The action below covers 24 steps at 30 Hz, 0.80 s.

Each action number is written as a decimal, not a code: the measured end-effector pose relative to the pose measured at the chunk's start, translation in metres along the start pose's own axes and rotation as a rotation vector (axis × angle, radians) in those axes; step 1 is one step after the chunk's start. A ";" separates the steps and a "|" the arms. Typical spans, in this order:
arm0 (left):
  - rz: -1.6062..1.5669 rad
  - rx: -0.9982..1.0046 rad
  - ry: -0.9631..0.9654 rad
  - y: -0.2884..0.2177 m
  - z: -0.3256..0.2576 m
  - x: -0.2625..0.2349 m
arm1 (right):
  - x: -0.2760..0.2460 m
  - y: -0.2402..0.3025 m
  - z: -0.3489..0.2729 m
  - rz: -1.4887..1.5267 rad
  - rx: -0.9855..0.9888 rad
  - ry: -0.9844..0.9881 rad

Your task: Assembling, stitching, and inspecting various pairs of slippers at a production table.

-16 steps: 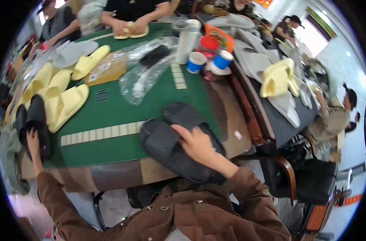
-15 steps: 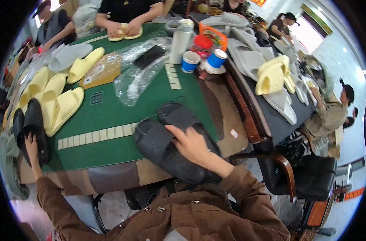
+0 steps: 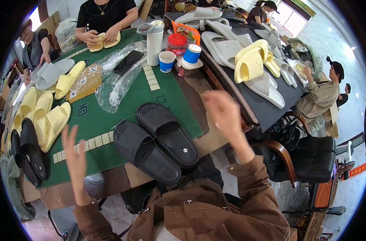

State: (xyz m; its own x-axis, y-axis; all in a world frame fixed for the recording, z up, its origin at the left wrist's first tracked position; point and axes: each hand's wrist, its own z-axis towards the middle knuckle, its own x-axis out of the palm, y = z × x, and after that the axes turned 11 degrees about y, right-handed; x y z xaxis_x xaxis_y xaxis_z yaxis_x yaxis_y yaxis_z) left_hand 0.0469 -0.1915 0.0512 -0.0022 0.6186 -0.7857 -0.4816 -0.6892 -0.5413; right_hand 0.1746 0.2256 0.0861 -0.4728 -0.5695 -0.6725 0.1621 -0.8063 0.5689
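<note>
On the table [image 3: 62, 193]: black slippers [image 3: 133, 136] overlapping green mat [image 3: 183, 114]
Left hand [image 3: 74, 156]: fingers spread
Right hand [image 3: 226, 114]: blurred, can't tell fingers
Wall [image 3: 331, 32]: pale

Bright indoor light, left hand [image 3: 74, 154] and right hand [image 3: 225, 114] motion-blurred, black slippers [image 3: 149, 152] between them sharper, window [image 3: 292, 18] glaring far beyond the right hand, fisheye-bent edges

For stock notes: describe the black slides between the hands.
The black slides, apparently rubber or foam, have broad ribbed straps, a thin tie across them and a white sticker on the right one's heel. They lie side by side, soles down, toes away, heels over the table edge. Neither left hand nor right hand touches them.
</note>
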 end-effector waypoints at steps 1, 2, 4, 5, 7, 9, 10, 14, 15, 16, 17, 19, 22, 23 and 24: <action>-0.030 0.074 0.065 -0.024 0.001 0.014 | -0.022 -0.019 0.007 -0.102 0.050 -0.104; -0.053 0.142 0.128 -0.044 0.000 0.027 | -0.040 -0.029 0.014 -0.071 0.147 -0.195; -0.078 0.273 0.208 -0.087 0.004 0.060 | -0.077 -0.073 0.021 -0.302 0.155 -0.344; -0.001 0.306 0.232 -0.107 0.001 0.068 | -0.089 -0.088 0.028 -0.361 0.153 -0.347; 0.097 0.376 0.275 -0.137 -0.004 0.095 | -0.113 -0.130 0.037 -0.426 0.151 -0.348; 0.128 0.413 0.291 -0.158 -0.010 0.116 | -0.128 -0.171 0.043 -0.705 0.129 -0.225; 0.127 0.410 0.294 -0.161 -0.012 0.129 | -0.124 -0.172 0.047 -0.687 0.120 -0.214; 0.267 0.390 0.197 -0.152 -0.008 0.159 | -0.112 -0.160 0.054 -0.499 0.377 -0.217; 0.246 0.406 0.170 -0.149 -0.007 0.159 | -0.109 -0.151 0.052 -0.491 0.322 -0.261; 0.245 0.402 0.172 -0.144 -0.007 0.158 | -0.106 -0.141 0.050 -0.484 0.268 -0.305; 0.249 0.437 0.164 -0.139 -0.006 0.156 | -0.105 -0.129 0.046 -0.488 0.267 -0.303; 0.253 0.481 0.171 -0.132 -0.003 0.150 | -0.101 -0.106 0.036 -0.535 0.196 -0.377; 0.217 0.502 0.174 -0.127 -0.002 0.139 | -0.099 -0.063 0.013 -0.461 0.057 -0.276; 0.215 0.501 0.175 -0.126 -0.002 0.138 | -0.101 -0.055 0.004 -0.506 0.018 -0.245; 0.176 0.499 0.169 -0.124 -0.002 0.136 | -0.103 -0.045 -0.005 -0.503 0.019 -0.242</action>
State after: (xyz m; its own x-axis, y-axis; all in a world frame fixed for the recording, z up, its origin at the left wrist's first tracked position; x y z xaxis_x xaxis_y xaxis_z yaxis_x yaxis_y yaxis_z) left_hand 0.1079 -0.0226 0.0108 0.0007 0.4126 -0.9109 -0.8434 -0.4892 -0.2223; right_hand 0.2202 0.3197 0.1281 -0.6734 -0.0607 -0.7368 -0.1493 -0.9649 0.2159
